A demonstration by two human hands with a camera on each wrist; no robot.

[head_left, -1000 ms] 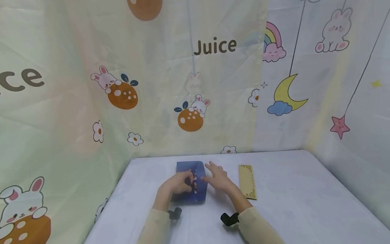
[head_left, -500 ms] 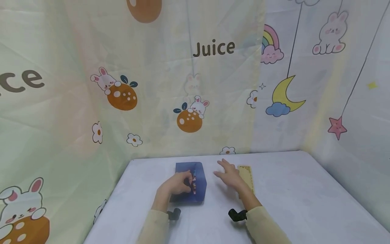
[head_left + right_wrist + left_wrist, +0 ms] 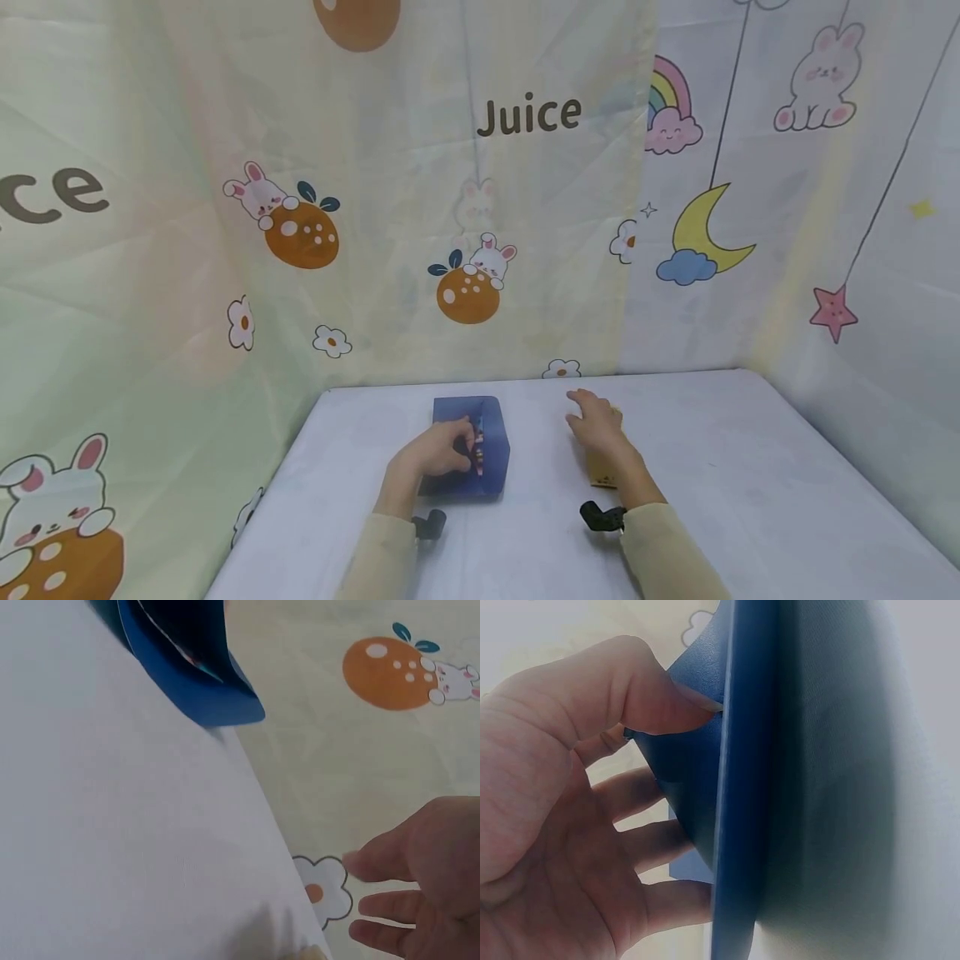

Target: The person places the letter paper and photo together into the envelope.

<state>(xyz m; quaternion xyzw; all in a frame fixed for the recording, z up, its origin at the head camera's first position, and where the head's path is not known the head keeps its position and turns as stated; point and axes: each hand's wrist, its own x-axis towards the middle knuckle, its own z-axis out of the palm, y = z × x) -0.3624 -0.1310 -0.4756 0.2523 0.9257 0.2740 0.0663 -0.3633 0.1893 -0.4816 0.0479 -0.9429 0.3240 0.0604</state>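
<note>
A dark blue envelope (image 3: 496, 458) lies left of the table's middle, its flap spread to the right. My left hand (image 3: 433, 450) pinches the edge of its mouth; in the left wrist view the thumb bends over the blue paper (image 3: 697, 750) with the other fingers behind it. A colourful printed strip (image 3: 479, 457) shows inside the mouth. My right hand (image 3: 600, 429) holds nothing and hovers over a gold card with an ornate border (image 3: 602, 472), hiding most of it. In the right wrist view, the fingers of my right hand (image 3: 431, 874) are loosely extended.
A white-covered table (image 3: 517, 550) bears everything. Printed curtains (image 3: 390, 208) with rabbits and oranges rise right behind its back edge and along both sides. A black wrist camera (image 3: 431, 525) sits on the left wrist, another black camera (image 3: 600, 517) on the right.
My right hand has moved right, from beside the envelope's flap to over the gold card. My left hand keeps its pinch on the envelope, and neither envelope nor card has visibly shifted.
</note>
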